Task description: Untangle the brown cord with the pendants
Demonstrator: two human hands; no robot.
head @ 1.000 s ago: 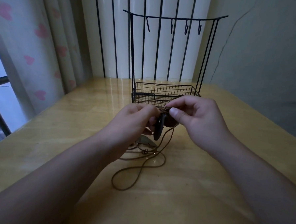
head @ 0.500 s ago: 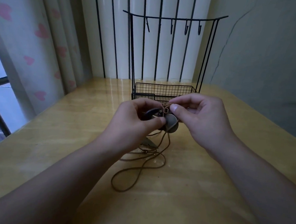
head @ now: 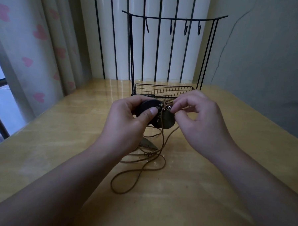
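Fingers of the left hand (head: 127,118) curl round a dark round pendant (head: 147,105), thumb pressed on its face; the right hand (head: 201,119) pinches the brown cord (head: 141,171) at the knot beside a second disc (head: 167,121). No writing shows. Half a second earlier the hands sat closer together, lower. The cord hangs down to the desk (head: 57,142), looping toward the person; a leaf-shaped pendant (head: 147,144) lies flat. A wire rack (head: 163,91) stands behind.

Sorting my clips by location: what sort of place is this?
Probably a room at home: a wooden table beside a heart-print curtain, with a wire jewellery rack standing on it.
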